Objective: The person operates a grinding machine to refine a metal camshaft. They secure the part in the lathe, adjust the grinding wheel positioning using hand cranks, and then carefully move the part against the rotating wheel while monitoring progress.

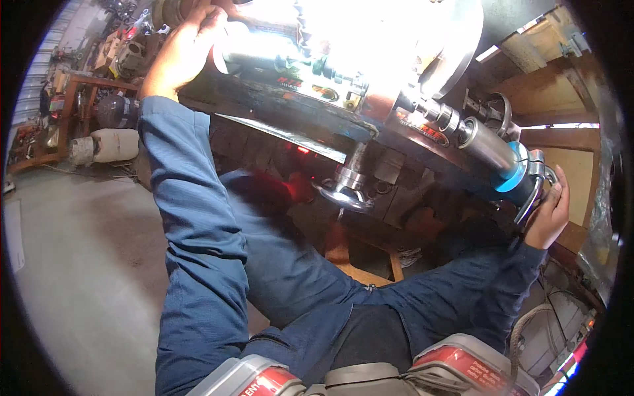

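Bright light washes out much of a bench machine (290, 109) with a dark metal bed across the top. At its left end, my left hand (188, 49) is closed with fingers curled beside a silver cylinder (254, 49); glare hides what they grip. Over at the right end, my right hand (551, 210) wraps round a bent metal handle (528, 203). That handle sits beside a blue-banded end on a grey metal cylinder (489, 148). Below the bed, between my arms, is a chrome handwheel (343, 199). A flat metal plate (284, 137) slants along the bed's front.
My spread legs (284, 257) sit under the machine, near a wooden frame (363, 272). Left stand a rusty rack (66, 125) with parts and a pale cylinder (112, 146). Wooden boards (561, 152) rise at right. Respirator filters (462, 363) edge the bottom.
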The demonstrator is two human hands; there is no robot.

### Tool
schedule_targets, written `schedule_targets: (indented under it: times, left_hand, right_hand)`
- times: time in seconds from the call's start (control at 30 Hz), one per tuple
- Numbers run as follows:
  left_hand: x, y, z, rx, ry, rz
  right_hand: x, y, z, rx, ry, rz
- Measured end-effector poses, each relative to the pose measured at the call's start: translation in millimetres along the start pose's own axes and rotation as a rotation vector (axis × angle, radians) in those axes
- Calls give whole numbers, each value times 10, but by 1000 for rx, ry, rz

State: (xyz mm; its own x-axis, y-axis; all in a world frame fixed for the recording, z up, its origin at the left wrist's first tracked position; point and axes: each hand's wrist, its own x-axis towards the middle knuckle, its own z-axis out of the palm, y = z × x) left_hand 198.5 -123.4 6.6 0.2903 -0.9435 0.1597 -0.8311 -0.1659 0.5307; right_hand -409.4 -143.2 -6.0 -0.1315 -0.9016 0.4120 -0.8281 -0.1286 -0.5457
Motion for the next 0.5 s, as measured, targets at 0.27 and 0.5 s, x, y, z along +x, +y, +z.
schedule_targets:
  times: [0.27, 0.5]
  left_hand:
    - [34, -62, -20, 53, -48, -12]
    - [3, 147, -2, 154, -2, 50]
  right_hand:
    - [310, 77, -65, 25, -257, 116]
    - [603, 217, -169, -84, -500, 115]
